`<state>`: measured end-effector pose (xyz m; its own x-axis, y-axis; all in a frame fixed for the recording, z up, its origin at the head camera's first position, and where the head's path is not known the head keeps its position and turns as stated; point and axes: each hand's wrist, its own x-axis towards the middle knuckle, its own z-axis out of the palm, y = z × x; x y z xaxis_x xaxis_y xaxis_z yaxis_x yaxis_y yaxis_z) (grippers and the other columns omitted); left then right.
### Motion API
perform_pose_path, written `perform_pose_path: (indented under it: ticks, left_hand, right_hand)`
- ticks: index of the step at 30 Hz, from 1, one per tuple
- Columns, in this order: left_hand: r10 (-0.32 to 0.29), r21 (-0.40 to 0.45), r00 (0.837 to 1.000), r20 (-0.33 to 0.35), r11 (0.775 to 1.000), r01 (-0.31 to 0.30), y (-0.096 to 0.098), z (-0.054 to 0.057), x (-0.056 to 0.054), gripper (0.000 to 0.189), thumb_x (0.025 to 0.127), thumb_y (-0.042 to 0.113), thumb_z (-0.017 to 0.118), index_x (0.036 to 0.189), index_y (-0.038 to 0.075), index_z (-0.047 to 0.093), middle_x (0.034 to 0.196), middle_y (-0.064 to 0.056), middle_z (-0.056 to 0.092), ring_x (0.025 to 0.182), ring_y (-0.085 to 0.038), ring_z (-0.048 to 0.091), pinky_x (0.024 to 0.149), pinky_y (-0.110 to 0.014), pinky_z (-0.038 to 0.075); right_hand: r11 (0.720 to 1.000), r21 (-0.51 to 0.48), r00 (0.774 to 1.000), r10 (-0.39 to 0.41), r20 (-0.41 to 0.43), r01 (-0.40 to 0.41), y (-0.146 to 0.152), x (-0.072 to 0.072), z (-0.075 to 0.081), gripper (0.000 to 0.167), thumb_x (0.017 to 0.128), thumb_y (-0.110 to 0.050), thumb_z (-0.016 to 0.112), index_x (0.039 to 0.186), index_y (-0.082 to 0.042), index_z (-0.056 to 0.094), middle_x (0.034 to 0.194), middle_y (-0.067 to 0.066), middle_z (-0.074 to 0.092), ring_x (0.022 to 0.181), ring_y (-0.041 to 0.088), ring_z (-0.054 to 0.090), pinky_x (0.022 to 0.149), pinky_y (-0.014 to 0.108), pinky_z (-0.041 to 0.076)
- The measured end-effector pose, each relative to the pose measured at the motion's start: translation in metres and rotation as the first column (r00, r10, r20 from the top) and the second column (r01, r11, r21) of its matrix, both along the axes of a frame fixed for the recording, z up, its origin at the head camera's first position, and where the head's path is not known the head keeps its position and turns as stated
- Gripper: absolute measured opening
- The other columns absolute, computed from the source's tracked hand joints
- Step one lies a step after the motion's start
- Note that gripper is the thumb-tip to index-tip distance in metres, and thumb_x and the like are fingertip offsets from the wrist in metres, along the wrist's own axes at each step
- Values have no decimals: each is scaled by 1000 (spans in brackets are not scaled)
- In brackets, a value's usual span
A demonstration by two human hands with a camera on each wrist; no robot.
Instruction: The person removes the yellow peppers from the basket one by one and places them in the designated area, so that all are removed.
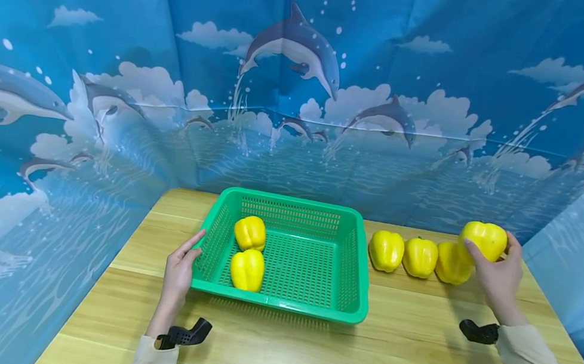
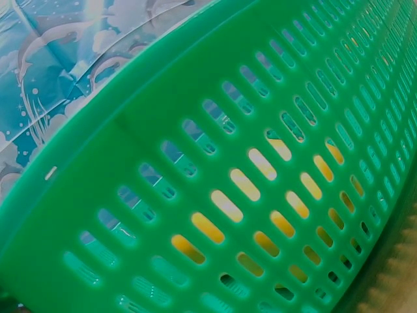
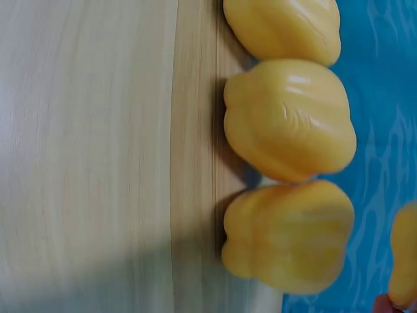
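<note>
My right hand (image 1: 500, 273) grips a yellow bell pepper (image 1: 485, 240) between thumb and fingers, raised at the right end of a row of peppers. Part of that pepper shows at the lower right of the right wrist view. Three more yellow peppers (image 1: 386, 251) stand side by side on the table, the rightmost partly covered by the held one. On the left, my left hand (image 1: 179, 271) holds the rim of a green slotted plastic basket (image 1: 309, 311), thumb and fingers at its left edge. Inside the basket, two yellow peppers (image 1: 247, 270) lie one behind the other along the left side.
The wooden table (image 1: 397, 350) ends at the back against a blue dolphin-print curtain (image 1: 284, 157), which also hangs along both sides. The basket stands left of the pepper row, close to its leftmost pepper. A black wrist camera (image 1: 477, 331) sits at the right sleeve.
</note>
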<state>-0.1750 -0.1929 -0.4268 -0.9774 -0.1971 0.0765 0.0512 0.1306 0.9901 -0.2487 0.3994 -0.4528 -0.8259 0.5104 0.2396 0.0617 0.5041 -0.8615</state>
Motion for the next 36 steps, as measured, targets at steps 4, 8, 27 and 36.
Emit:
perform_pose_path:
  ticks: [4,8,27,36]
  left_hand:
    - [-4,24,1000,-6,1000,4,-5,-13,-7,40,101,5,38,141,7,47,148,-8,37,90,-25,50,78,-37,32]
    - [-2,28,1000,-16,1000,2,-9,-28,-14,40,102,9,39,140,13,49,147,-2,38,114,-34,43,84,-36,29]
    - [-3,32,1000,4,999,3,-7,-18,-10,40,102,8,40,140,13,49,148,-3,37,66,-19,44,67,-35,32]
    - [-4,23,1000,-9,1000,4,-7,-21,-11,40,102,10,40,140,15,49,147,-2,38,55,-18,39,60,-31,32]
  right_hand:
    - [1000,-18,1000,-4,18,4,3,7,6,84,86,-41,67,151,-21,19,141,12,30,98,17,43,65,20,42]
    - [1000,-27,997,-11,77,13,-3,19,18,87,87,-41,65,152,-16,14,144,18,28,96,15,41,64,14,39]
    - [999,-39,992,40,118,-36,22,27,8,89,87,-38,65,150,-1,14,135,25,27,90,15,42,56,15,44]
    - [999,-21,970,38,242,-34,28,29,4,97,88,-46,62,149,5,6,145,34,15,113,47,32,54,16,38]
